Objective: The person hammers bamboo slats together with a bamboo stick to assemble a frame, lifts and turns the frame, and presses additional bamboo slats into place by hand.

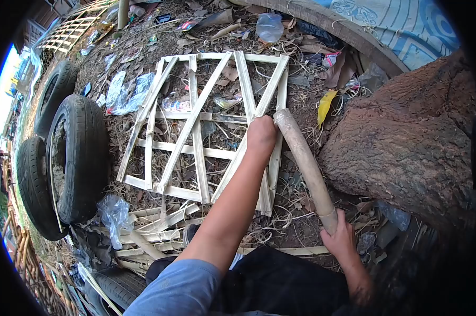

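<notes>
A lattice frame of pale split bamboo strips lies on the littered ground in front of me. My left hand is closed in a fist around a strip crossing on its right side; the fingers are partly hidden. My right hand grips the near end of a thick bamboo stick. The stick slants up and to the left, and its far end is right beside my left fist. I cannot tell whether that end touches the frame.
A large tree trunk stands close on the right. Old tires are on the left, near a crumpled plastic bag. Loose bamboo strips lie by my legs. A blue patterned sheet is at the top right.
</notes>
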Tool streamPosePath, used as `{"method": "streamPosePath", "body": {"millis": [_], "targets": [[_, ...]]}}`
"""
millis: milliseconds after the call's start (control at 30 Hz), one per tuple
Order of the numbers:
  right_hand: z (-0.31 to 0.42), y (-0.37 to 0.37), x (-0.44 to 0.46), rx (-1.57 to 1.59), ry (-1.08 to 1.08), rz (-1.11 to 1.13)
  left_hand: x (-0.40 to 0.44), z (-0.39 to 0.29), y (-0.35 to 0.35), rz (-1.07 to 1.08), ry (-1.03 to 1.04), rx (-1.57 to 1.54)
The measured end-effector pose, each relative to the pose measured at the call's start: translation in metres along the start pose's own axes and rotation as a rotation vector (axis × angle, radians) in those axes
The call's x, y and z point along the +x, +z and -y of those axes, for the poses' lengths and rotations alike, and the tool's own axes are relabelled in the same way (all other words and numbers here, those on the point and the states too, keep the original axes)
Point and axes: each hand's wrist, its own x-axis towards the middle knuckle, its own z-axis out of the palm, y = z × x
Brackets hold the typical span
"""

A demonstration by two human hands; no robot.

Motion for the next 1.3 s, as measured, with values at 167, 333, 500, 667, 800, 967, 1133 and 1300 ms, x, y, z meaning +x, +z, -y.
{"method": "streamPosePath", "body": {"millis": [167, 333, 500, 667, 800, 967, 1133, 1300], "targets": [[0.013, -0.009, 0.001, 0.012, 0.023, -0.002, -0.004, -0.005, -0.010, 0.027, 0.017, 0.001], [0.006, -0.004, 0.000, 0.039, -0.048, -0.088, -0.003, -0.002, -0.009, 0.044, 0.017, 0.006], [-0.004, 0.007, -0.001, 0.061, -0.102, -0.128, 0.000, -0.001, -0.005, 0.055, 0.022, 0.011], [0.000, 0.004, -0.002, 0.040, -0.035, -0.079, -0.004, -0.002, -0.006, 0.011, 0.018, -0.037], [-0.002, 0.001, -0.001, 0.100, -0.069, -0.107, -0.002, 0.002, -0.004, -0.011, 0.036, -0.029], [-0.005, 0.008, -0.001, 0.098, -0.070, -0.083, -0.003, -0.004, -0.010, 0.056, 0.000, -0.013], [0.004, 0.000, -0.004, 0.034, -0.020, -0.015, -0.002, -0.004, -0.010, 0.075, -0.014, -0.027], [0.007, 0.002, -0.001, 0.071, -0.086, -0.078, -0.006, 0.000, -0.010, 0.051, 0.005, -0.009]]}}
